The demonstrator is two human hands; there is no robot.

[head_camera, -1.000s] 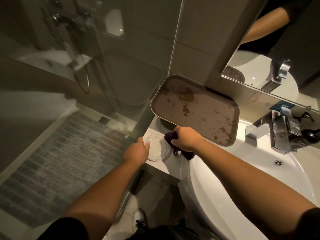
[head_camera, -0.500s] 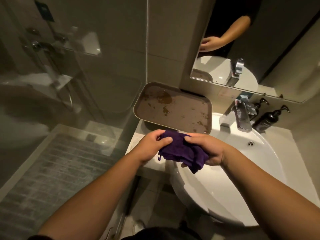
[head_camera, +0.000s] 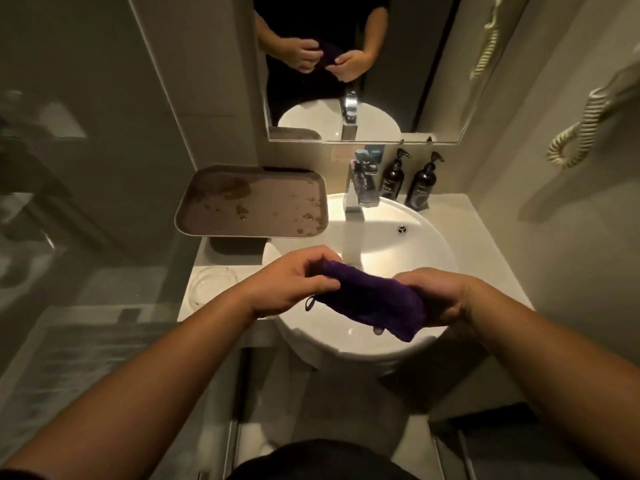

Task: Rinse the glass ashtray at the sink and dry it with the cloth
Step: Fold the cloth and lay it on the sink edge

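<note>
The clear glass ashtray [head_camera: 212, 285] rests on the white counter left of the round white sink [head_camera: 426, 251], untouched by either hand. A purple cloth [head_camera: 374, 299] is stretched over the basin's front half. My left hand [head_camera: 294, 282] pinches its left end and my right hand [head_camera: 436, 296] grips its right end, which droops down. The chrome tap [head_camera: 360, 188] stands at the back of the basin; whether water runs from it I cannot tell.
A brown tray [head_camera: 252, 202] with wet stains lies on a stand behind the ashtray. Two dark pump bottles [head_camera: 408, 181] stand right of the tap. A mirror [head_camera: 346, 64] hangs above. Glass shower wall on the left, coiled cord [head_camera: 575, 133] at right.
My left hand let go of the ashtray on the counter and took hold of the cloth. Both hands moved right over the basin, and the view swung to face the sink.
</note>
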